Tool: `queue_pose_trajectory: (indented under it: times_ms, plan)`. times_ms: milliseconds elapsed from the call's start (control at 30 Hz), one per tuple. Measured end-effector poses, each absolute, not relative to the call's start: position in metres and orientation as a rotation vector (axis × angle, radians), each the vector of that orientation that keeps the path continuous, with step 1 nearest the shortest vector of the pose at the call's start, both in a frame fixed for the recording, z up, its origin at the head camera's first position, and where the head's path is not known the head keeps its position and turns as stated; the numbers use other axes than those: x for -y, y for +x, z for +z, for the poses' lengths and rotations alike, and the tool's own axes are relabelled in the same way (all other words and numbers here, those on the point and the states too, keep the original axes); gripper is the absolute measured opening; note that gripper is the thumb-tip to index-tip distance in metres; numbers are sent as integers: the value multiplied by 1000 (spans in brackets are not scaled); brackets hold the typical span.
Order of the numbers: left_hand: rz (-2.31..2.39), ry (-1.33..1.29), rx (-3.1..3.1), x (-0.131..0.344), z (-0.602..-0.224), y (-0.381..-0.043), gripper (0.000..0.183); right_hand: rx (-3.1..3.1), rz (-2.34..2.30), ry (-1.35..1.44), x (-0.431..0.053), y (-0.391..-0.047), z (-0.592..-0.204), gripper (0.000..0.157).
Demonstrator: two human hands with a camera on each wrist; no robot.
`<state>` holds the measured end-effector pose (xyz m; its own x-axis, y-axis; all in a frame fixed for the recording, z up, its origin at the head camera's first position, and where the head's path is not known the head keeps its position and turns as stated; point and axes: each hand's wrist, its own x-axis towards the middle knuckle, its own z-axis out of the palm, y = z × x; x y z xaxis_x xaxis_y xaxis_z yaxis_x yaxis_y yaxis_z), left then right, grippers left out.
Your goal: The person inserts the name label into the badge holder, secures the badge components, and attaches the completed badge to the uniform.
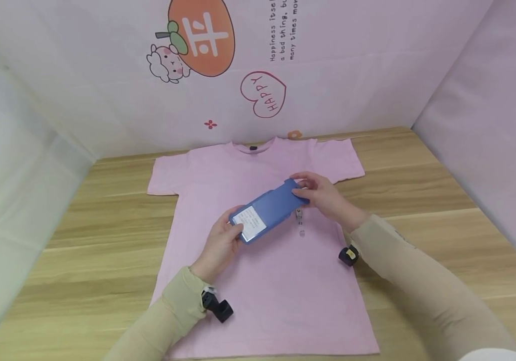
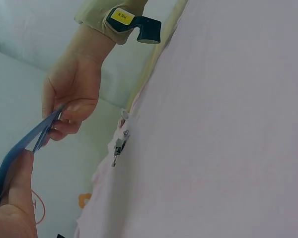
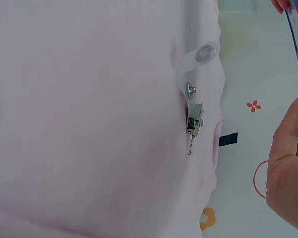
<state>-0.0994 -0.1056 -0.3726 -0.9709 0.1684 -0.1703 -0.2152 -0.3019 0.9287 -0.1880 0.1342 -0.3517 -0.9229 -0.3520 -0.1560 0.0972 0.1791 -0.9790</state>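
Observation:
Both hands hold a blue badge holder [image 1: 278, 203] slantwise above a pink T-shirt [image 1: 262, 291]. My left hand [image 1: 219, 243] grips its lower left end, the thumb over a white card [image 1: 253, 220] with lines of writing. At the upper right end my right hand [image 1: 325, 198] pinches the blue edge between thumb and fingers. In the left wrist view the holder [image 2: 21, 145] appears edge-on, slightly bent, with a gap between its layers. Just below it in the head view, a metal badge clip [image 3: 194, 119] with a clear strap [image 3: 191, 60] lies on the shirt.
The T-shirt is spread flat on a wood-grain table [image 1: 91, 260], its collar toward the back. Behind stands a pale pink printed backdrop [image 1: 343, 75], with plain cloth at both sides. Black wrist cameras [image 1: 223, 310] protrude from both sleeves.

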Motion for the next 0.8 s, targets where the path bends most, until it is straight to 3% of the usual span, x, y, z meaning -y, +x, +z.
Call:
queue_pose_trajectory:
  times_ms: [800]
  plan:
    - [2318, 2, -1714, 108, -369, -98, 49, -1901, -1923, -192, -135, -182, -358, 42]
